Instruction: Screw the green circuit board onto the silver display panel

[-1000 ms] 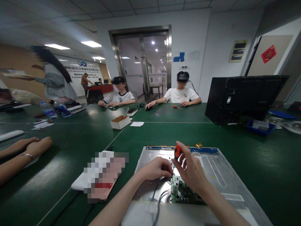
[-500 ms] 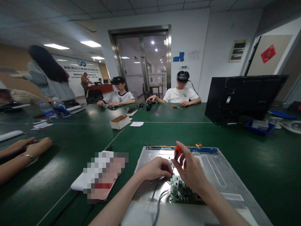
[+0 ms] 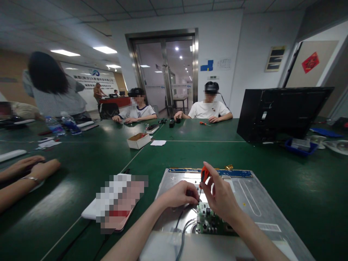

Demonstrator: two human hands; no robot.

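Note:
My right hand (image 3: 221, 195) is closed around the orange and black handle of a screwdriver (image 3: 204, 175), held nearly upright. Its thin shaft points down at the upper left corner of a green circuit board (image 3: 208, 221). Beside that corner, my left hand (image 3: 182, 194) has its fingers pinched together near the screwdriver's tip; whatever they hold is hidden. The board lies on the back of a flat metal display panel (image 3: 250, 203), with a blue strip (image 3: 212, 172) along its far edge. Dark cables (image 3: 182, 232) run from the board's left side toward me.
Left of the panel lie a white object (image 3: 92, 208) and a pink phone-like thing (image 3: 127, 210), partly blurred. A small open box (image 3: 138, 140) stands farther back. A black monitor (image 3: 280, 112) and blue tray (image 3: 301, 146) are at right. Another person's hands (image 3: 40, 168) rest at left.
The screwdriver handle has turned slightly in my right fingers, while my left hand stays put. Across the table, a person's hand has moved right onto a small black object.

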